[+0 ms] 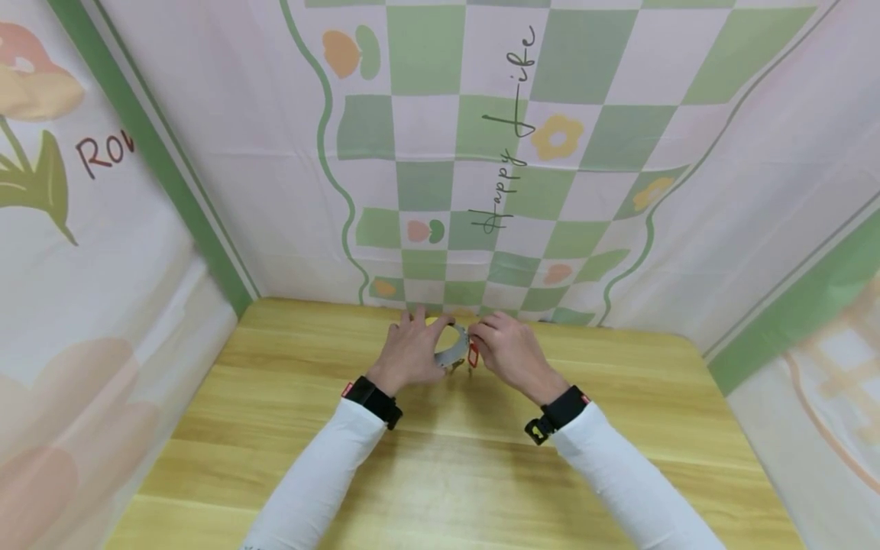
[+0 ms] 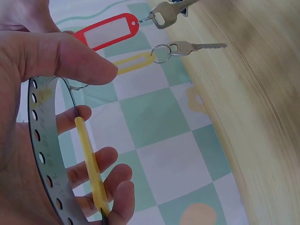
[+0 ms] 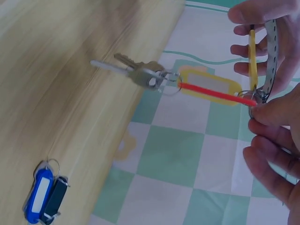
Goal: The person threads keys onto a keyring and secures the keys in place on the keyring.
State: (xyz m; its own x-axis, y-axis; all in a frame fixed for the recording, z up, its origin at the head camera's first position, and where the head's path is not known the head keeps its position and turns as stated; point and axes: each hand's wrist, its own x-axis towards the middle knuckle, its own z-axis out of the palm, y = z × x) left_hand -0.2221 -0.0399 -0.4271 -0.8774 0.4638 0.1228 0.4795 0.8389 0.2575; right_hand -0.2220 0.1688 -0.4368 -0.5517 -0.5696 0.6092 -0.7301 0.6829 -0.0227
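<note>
My left hand holds a large round key holder, its thumb on one side and fingers curled about the other. The holder has a grey metal strip with a row of holes and a yellow sleeve on its wire. At the strip's end, my right hand pinches the small metal rings by the red key tag. A yellow key tag hangs beside the red one. Each tag carries a key, one a broad-headed key, the other a slim key.
In the right wrist view, a blue key tag and a black key tag lie together on the wooden table. A checkered cloth hangs along the table's back edge.
</note>
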